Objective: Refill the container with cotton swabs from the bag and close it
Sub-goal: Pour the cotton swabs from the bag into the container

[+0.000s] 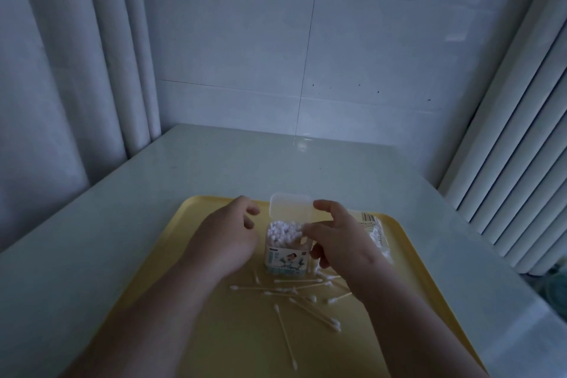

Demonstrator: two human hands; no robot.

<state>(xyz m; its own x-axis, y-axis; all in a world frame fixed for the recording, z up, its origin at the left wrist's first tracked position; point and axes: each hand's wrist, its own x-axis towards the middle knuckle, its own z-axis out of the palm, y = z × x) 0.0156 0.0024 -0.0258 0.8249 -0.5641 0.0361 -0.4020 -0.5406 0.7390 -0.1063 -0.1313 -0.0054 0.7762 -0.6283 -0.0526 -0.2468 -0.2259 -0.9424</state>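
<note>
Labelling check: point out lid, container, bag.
lid (290, 207), head view, middle of the open flap.
container (285, 259), head view, printed front label.
bag (379, 235), head view, clear plastic side.

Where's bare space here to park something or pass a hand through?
Free: table beyond the tray up to the wall, and left of the tray; tray's left strip beside the left hand. Crowded: tray centre, container, right hand, bag at right, loose swabs in front.
</note>
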